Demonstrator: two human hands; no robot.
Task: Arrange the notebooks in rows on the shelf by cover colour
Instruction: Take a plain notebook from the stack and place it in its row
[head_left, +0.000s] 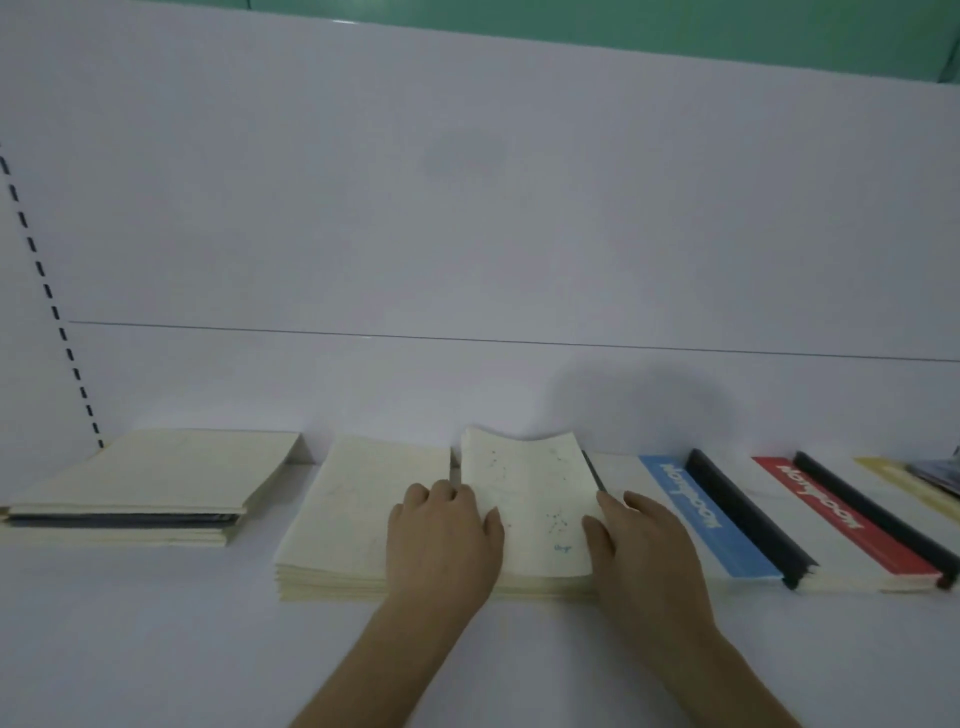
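I am looking down from the head camera at a white shelf with a plain white back panel rising behind it. A column of dark slots runs down the panel at the far left.

A row of notebooks lies flat along the shelf. At the far left sits a cream stack with a dark cover showing among its layers. Just to its right, apart from it, is a second cream stack. Beside that lies the constellation notebook, cream with faint blue dot patterns, its far edge curling upward.

My left hand lies palm down across the gap between the second cream stack and the constellation notebook, fingers fairly straight, thumb touching the notebook's left edge. My right hand rests at the notebook's right edge, thumb pressed onto the cover and fingers curved down along the side; I cannot tell whether they grip beneath it.

To the right, just beside my right hand, lies a white notebook with a blue band and a black spine. Further right is a white notebook with a red band and a black spine. At the far right edge a yellow-banded notebook is only partly visible, with something dark lying over its far end
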